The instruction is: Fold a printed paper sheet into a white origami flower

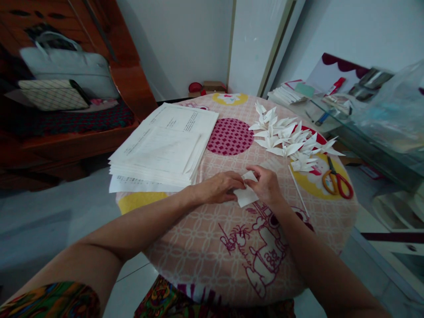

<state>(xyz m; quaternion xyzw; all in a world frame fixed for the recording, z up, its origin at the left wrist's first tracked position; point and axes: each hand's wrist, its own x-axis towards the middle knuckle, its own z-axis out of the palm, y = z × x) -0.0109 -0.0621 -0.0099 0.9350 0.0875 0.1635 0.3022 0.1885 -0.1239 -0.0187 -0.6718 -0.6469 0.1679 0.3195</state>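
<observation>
A small white piece of folded paper (pixel 245 194) lies on the round table's pink patterned cloth (pixel 205 247), held between both hands. My left hand (pixel 220 187) pinches its left edge with closed fingers. My right hand (pixel 266 184) grips its top right part, fingers curled over the fold. Beyond my hands lies a pile of several finished white folded paper shapes (pixel 288 137).
A thick stack of printed sheets (pixel 165 145) covers the table's left side. Orange-handled scissors (pixel 336 181) and a thin white stick (pixel 298 190) lie at the right. A glass-topped shelf (pixel 371 128) with clutter stands to the right; a wooden bench (pixel 73 132) with bags to the left.
</observation>
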